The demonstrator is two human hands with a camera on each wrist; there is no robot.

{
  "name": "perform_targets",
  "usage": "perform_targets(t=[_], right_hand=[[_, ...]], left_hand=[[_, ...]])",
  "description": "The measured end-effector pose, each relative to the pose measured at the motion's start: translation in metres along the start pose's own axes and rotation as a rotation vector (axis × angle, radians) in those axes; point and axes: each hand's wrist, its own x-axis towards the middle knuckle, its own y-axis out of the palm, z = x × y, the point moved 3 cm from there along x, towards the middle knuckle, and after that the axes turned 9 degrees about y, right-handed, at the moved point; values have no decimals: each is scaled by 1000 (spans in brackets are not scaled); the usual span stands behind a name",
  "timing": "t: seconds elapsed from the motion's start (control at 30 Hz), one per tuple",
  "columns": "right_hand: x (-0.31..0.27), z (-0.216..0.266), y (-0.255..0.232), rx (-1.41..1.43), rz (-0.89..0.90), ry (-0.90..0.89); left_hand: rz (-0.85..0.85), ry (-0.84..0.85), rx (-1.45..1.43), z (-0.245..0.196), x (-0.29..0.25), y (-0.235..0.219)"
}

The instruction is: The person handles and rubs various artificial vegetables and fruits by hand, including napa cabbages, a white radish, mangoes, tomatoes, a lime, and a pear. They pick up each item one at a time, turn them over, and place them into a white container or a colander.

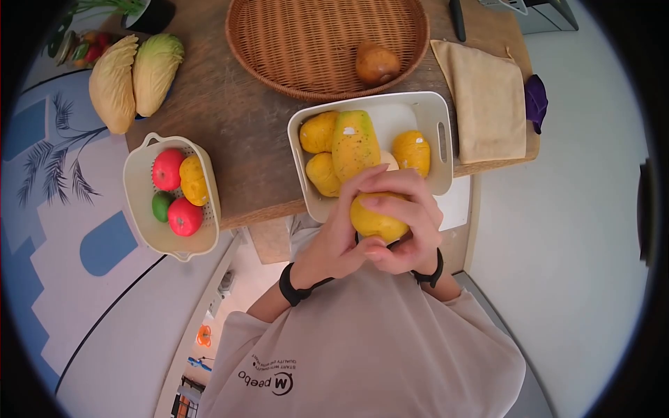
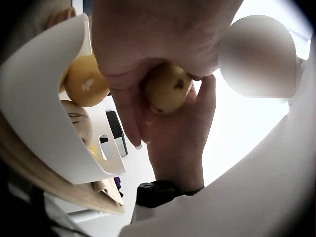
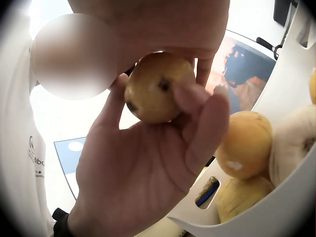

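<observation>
Both hands grip one round yellow fruit (image 1: 376, 217) in front of the chest, at the near edge of a white bin (image 1: 298, 167). The left hand (image 1: 340, 233) holds it from the left, and the right hand (image 1: 420, 212) has its fingers bent round the other side. Dark spots mark the fruit (image 3: 160, 89) in the right wrist view. Inside the bin lie a yellow-green papaya (image 1: 354, 143), several yellow fruits (image 1: 412, 153) with white patches, and a pale rounded thing partly hidden behind the fingers.
A wicker tray (image 1: 300, 42) carrying a brown fruit (image 1: 377, 64) is farther back. Left of the bin, a cream basket (image 1: 132, 177) contains red, yellow and green produce; two cabbages (image 1: 155, 73) lie behind it. A beige cloth bag (image 1: 488, 104) lies to the right.
</observation>
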Motion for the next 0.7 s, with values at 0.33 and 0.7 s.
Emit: perform_targets(t=[0.33, 0.7], right_hand=[[-16, 11, 24, 58, -139, -57], [8, 20, 30, 138, 2, -72]], left_hand=[[-169, -86, -165, -3, -9, 7], [-378, -343, -477, -14, -3, -6]])
